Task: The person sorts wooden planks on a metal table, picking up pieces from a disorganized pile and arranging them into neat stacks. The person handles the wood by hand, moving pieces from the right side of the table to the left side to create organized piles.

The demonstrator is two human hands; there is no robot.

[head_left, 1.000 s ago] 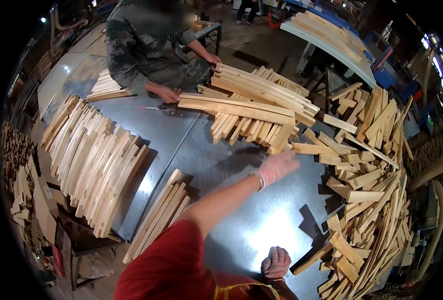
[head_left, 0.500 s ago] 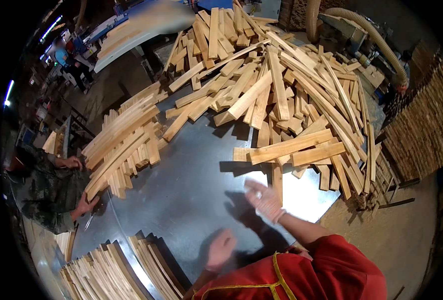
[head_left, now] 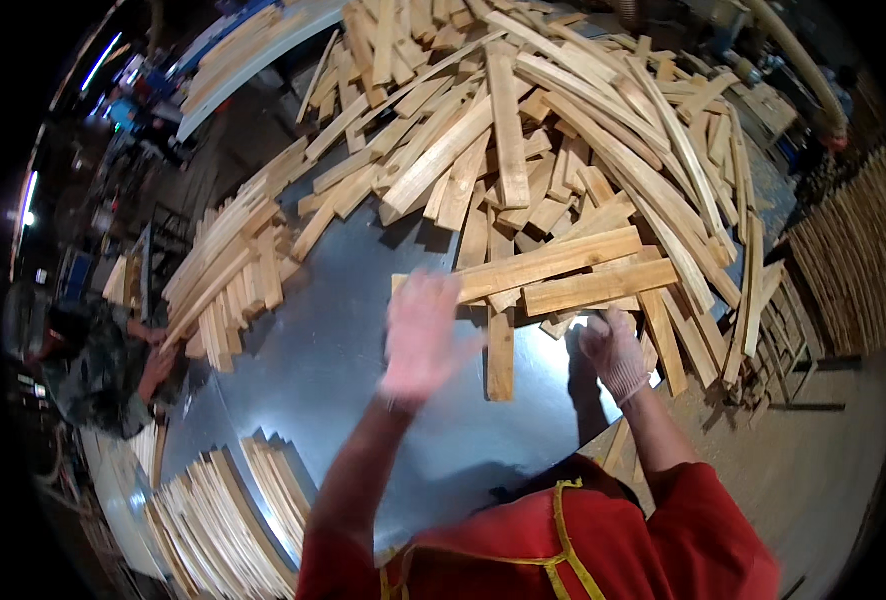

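My left hand [head_left: 423, 335], in a pale knit glove and smeared by motion, is held open with fingers spread over the left end of a long wooden board [head_left: 553, 262]. Whether it touches the board I cannot tell. In a matching glove, my right hand [head_left: 615, 358] has its fingers bent at the near edge of a shorter wooden board [head_left: 603, 288]; its fingertips are partly hidden there. Both boards lie side by side at the front of a large heap of boards [head_left: 463, 150]. Another board [head_left: 500, 360] sticks out below them toward me on the metal table [head_left: 353, 350].
Rows of boards standing on edge [head_left: 218, 520] fill the table's near left. At its left side, a person in a camouflage jacket [head_left: 93, 365] handles a stack of boards [head_left: 228, 270]. A tall wood stack [head_left: 848, 255] and a hose [head_left: 798, 65] are at the right.
My left hand has moved up and forward to the boards' left end. My right hand has shifted right, to the shorter board's near edge. The view has tilted and shifted somewhat.
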